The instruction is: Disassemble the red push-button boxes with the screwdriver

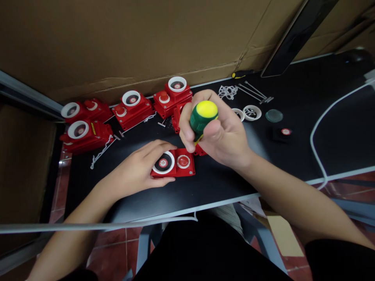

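Observation:
My left hand (143, 166) grips the left end of a red alarm box (187, 171) lying on the black table. The box carries a white ring around a black disc with a label, and a round red button in a white collar. Above the box and a little to its right, my right hand (225, 134) is wrapped around a screwdriver (204, 117) with a green handle and yellow end cap. The screwdriver's tip is hidden behind the hand. Partly behind my right hand is another red box (177, 115).
Several similar red boxes (133, 109) line the table's back left, some with white cords (102, 152). White cups (252, 113), a clear disc (274, 115), metal rods (254, 91) and another screwdriver (241, 74) lie at right. A white cable (316, 136) crosses the right side. Cardboard (146, 39) stands behind.

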`<state>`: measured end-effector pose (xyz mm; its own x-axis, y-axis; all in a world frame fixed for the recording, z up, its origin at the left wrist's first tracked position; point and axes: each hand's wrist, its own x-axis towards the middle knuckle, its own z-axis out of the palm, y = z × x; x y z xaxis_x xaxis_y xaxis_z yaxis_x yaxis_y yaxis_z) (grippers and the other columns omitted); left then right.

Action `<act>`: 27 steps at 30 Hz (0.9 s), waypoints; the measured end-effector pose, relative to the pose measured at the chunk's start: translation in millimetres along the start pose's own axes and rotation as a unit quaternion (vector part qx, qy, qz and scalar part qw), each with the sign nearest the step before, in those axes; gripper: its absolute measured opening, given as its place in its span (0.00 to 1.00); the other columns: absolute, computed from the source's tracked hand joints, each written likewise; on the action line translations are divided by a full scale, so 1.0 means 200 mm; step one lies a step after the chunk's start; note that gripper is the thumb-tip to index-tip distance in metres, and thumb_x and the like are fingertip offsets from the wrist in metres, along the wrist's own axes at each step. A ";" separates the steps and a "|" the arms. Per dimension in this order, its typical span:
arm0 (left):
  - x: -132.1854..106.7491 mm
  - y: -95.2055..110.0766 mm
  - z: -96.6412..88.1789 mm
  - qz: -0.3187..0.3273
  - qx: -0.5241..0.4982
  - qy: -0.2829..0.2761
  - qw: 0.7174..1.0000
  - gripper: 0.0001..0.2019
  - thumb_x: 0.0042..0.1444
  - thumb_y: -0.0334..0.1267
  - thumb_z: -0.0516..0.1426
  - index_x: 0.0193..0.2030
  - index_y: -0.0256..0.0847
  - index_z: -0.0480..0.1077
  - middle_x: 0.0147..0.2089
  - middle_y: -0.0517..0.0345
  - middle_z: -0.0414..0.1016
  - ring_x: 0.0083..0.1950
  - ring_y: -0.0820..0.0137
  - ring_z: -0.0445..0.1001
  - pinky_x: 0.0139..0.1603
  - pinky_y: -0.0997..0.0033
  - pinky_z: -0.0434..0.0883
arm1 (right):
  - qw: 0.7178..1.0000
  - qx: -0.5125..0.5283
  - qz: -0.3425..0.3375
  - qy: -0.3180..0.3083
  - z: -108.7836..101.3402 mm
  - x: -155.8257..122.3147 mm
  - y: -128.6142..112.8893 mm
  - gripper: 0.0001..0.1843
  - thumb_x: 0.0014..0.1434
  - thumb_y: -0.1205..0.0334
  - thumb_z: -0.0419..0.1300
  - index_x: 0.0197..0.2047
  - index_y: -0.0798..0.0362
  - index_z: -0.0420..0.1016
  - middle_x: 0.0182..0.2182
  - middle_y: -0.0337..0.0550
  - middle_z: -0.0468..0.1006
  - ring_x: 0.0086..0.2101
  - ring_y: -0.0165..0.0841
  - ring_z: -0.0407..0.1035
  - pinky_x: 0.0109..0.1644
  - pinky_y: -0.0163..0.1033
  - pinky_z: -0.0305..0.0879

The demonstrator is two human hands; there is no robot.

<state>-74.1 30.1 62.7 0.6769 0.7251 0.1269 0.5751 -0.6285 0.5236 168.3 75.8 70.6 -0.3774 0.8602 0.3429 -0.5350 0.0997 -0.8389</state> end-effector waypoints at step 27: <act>0.00 0.00 0.00 0.006 0.008 0.002 1.000 0.31 0.69 0.49 0.70 0.71 0.41 0.66 0.67 0.42 0.78 0.65 0.53 0.82 0.69 0.55 0.79 | 0.998 0.017 -0.062 -0.007 0.01 0.02 -0.01 0.21 0.71 0.43 0.71 0.45 0.46 0.67 0.33 0.32 0.79 0.26 0.28 0.73 0.32 0.35 0.75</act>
<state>-72.9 30.2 62.9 0.6824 0.7183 0.1358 0.5739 -0.6415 0.5091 166.9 78.0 73.0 -0.3178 0.8349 0.4494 -0.6034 0.1875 -0.7751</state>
